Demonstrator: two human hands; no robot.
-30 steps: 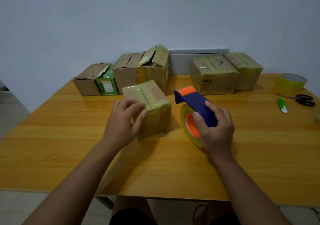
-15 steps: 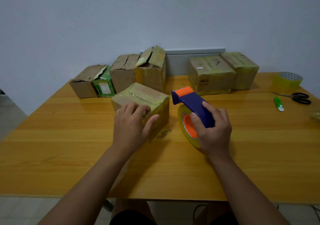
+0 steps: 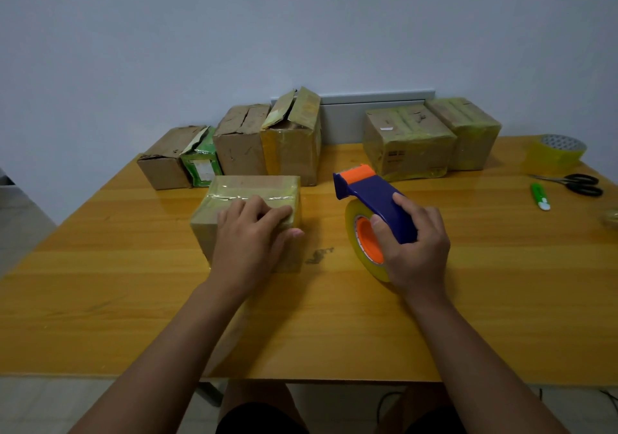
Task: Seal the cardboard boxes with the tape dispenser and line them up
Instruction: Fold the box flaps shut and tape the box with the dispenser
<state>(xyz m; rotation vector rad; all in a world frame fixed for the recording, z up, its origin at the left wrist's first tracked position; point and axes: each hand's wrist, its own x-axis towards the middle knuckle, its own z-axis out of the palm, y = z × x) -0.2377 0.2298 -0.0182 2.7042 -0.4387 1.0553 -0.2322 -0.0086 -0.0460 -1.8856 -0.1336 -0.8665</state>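
Note:
A small taped cardboard box (image 3: pixel 254 189) lies square to me in the middle of the wooden table (image 3: pixel 133 283). My left hand (image 3: pixel 249 239) grips its near right corner, fingers over the top and thumb on the right side. My right hand (image 3: pixel 413 249) holds the blue handle of the tape dispenser (image 3: pixel 371 196), which has an orange blade end and a yellowish tape roll standing on the table to the right of the box. Several untaped boxes (image 3: pixel 240 142) stand at the back left. Two taped boxes (image 3: pixel 408 139) stand at the back right.
A spare roll of yellow tape (image 3: pixel 555 154), black scissors (image 3: pixel 578 184) and a green utility knife (image 3: pixel 540 196) lie at the right of the table. A dark smudge (image 3: pixel 319 255) marks the tabletop between box and dispenser. The near table edge runs below my forearms.
My left hand has turned the small box from a skewed pose to lie square and flat on the table. My right hand with the dispenser has hardly moved.

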